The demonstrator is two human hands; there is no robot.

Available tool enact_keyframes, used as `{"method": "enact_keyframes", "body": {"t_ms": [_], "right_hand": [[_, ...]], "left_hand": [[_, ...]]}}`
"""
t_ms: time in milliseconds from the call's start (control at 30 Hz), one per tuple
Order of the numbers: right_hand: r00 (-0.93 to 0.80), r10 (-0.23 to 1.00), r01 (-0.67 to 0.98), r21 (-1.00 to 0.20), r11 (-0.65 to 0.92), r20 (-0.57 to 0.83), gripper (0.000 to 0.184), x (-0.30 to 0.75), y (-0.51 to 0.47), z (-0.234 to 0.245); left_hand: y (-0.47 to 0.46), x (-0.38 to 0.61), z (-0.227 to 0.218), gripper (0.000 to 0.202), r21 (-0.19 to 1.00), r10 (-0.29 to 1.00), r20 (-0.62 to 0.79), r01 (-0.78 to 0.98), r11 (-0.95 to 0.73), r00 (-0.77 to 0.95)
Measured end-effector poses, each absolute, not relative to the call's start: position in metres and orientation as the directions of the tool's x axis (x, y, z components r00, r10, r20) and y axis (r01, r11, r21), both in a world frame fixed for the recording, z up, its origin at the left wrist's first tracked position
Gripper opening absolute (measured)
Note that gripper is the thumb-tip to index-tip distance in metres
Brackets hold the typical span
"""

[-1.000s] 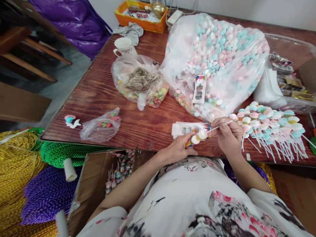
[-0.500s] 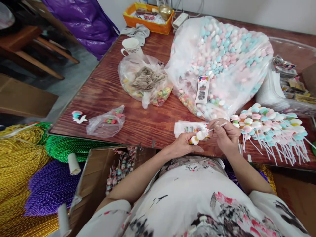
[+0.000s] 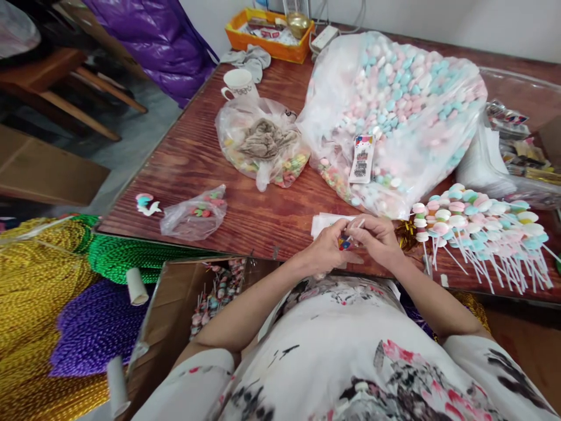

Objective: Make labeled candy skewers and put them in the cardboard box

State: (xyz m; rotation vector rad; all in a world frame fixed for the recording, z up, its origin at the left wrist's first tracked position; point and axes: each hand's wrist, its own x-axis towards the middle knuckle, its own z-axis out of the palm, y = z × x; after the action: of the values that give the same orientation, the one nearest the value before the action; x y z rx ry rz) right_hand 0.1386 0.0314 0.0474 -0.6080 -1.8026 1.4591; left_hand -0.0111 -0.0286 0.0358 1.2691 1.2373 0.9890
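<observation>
My left hand (image 3: 328,248) is closed around a candy skewer whose white stick (image 3: 359,224) pokes up between my hands. Most of its candies are hidden by the fingers. A small piece of printed wrapper (image 3: 344,242), blue and red, shows between the two hands. My right hand (image 3: 377,238) has its fingers pinched at the stick and wrapper; exactly what they grip is partly covered. White printed sleeves (image 3: 323,223) lie on the table just behind my left hand. Shiny gold tinsel (image 3: 407,234) shows beside my right hand. Finished-looking candy skewers (image 3: 480,219) lie piled to the right.
A large clear bag of pastel candies (image 3: 394,111) fills the back of the table (image 3: 184,146), a printed packet (image 3: 362,159) on it. Left are a smaller candy bag (image 3: 263,140), a mug (image 3: 241,83) and a little plastic bag (image 3: 195,213). A cardboard box (image 3: 175,304) stands below the edge.
My right hand has moved left and in against my left hand. The white candies on the skewer are now covered, and printed wrapper shows between the hands. Gold tinsel has come into sight.
</observation>
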Motion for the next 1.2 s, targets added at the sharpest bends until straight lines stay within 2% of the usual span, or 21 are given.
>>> {"method": "enact_keyframes", "body": {"t_ms": [100, 167, 200, 300, 467, 600, 700, 800, 867, 933, 1067, 1200], "right_hand": [[-0.613, 0.733, -0.09, -0.948, 0.305, 0.294, 0.02, 0.14, 0.037, 0.046], [-0.578, 0.768, -0.113, -0.959, 0.259, 0.275, 0.018, 0.144, 0.042, 0.05], [-0.556, 0.789, -0.126, -0.965, 0.23, 0.261, 0.017, 0.146, 0.045, 0.052], [-0.507, 0.825, -0.171, -0.967, 0.188, 0.25, 0.017, 0.148, 0.052, 0.06], [-0.502, 0.822, -0.209, -0.96, 0.185, 0.268, 0.02, 0.131, 0.054, 0.059], [-0.511, 0.835, -0.173, -0.976, 0.132, 0.204, 0.022, 0.123, 0.053, 0.046], [-0.371, 0.91, -0.208, -0.972, 0.113, 0.185, 0.015, 0.13, 0.054, 0.037], [-0.292, 0.937, -0.133, -0.978, 0.161, 0.194, 0.025, 0.134, 0.05, 0.033], [-0.346, 0.909, -0.032, -0.971, 0.237, 0.234, 0.019, 0.131, 0.046, 0.031], [-0.351, 0.896, -0.013, -0.958, 0.286, 0.272, 0.005, 0.126, 0.044, 0.028], [-0.308, 0.908, -0.085, -0.959, 0.271, 0.284, 0.007, 0.122, 0.051, 0.019], [-0.327, 0.854, -0.076, -0.912, 0.403, 0.404, 0.011, 0.121, 0.052, 0.015]], "left_hand": [[-0.027, -0.018, 0.038, 0.073, 0.997, 0.987, -0.071, 0.048, 0.065, 0.145], [-0.029, -0.024, 0.041, 0.086, 0.991, 0.968, -0.129, -0.011, 0.134, 0.216], [-0.031, -0.027, 0.042, 0.083, 0.98, 0.946, -0.172, -0.05, 0.192, 0.275], [-0.035, -0.03, 0.043, 0.048, 0.917, 0.879, -0.26, -0.184, 0.354, 0.399], [-0.03, -0.016, 0.033, 0.038, 0.826, 0.934, -0.31, -0.437, 0.357, 0.176], [-0.021, -0.004, 0.026, 0.034, 0.772, 0.938, -0.337, -0.547, 0.324, 0.08], [-0.012, -0.008, 0.025, 0.034, 0.794, 0.924, -0.349, -0.573, 0.203, -0.157], [-0.004, -0.015, 0.026, 0.029, 0.854, 0.924, -0.27, -0.511, 0.101, -0.269], [-0.001, -0.014, 0.025, 0.025, 0.889, 0.948, -0.225, -0.446, 0.105, -0.226], [-0.001, -0.011, 0.023, 0.027, 0.898, 0.959, -0.214, -0.424, 0.12, -0.183], [-0.005, -0.011, 0.017, 0.043, 0.86, 0.972, -0.207, -0.495, 0.127, -0.112], [-0.01, -0.028, 0.016, 0.036, 0.867, 0.967, -0.249, -0.431, 0.249, 0.058]]}}
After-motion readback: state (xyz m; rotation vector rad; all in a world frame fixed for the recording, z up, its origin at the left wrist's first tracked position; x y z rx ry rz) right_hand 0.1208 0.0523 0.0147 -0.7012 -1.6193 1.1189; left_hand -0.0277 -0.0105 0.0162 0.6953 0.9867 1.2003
